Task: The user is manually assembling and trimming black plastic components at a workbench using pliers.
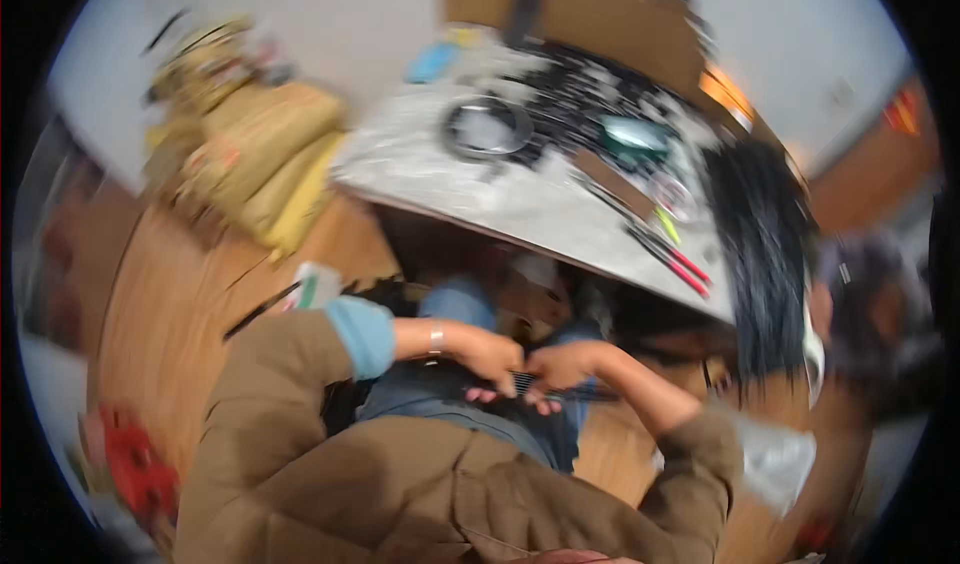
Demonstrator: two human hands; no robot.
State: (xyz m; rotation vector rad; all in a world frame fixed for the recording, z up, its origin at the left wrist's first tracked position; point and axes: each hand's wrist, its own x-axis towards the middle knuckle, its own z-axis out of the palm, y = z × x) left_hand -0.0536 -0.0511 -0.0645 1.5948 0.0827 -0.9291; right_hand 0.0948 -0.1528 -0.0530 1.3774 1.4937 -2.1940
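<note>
Above my lap, my left hand (492, 360) and my right hand (562, 366) are close together with their fingers curled. Both grip a small dark bundle of thin black strands (522, 382), which shows fine stripes in the gap between them. A dark length of it seems to run out to the right under my right wrist. Blur and my fingers hide most of it, so its exact kind is unclear. My blue-trousered legs (425, 389) are just beneath.
Ahead stands a table (430, 179) with a pale cover. On it are red-handled pliers (680, 269), a wire coil (488, 127), a green roll (635, 139) and dark pieces. Long black strands (765, 254) hang off its right side. Yellowish sacks (265, 154) are at left, a cardboard box (580, 9) behind.
</note>
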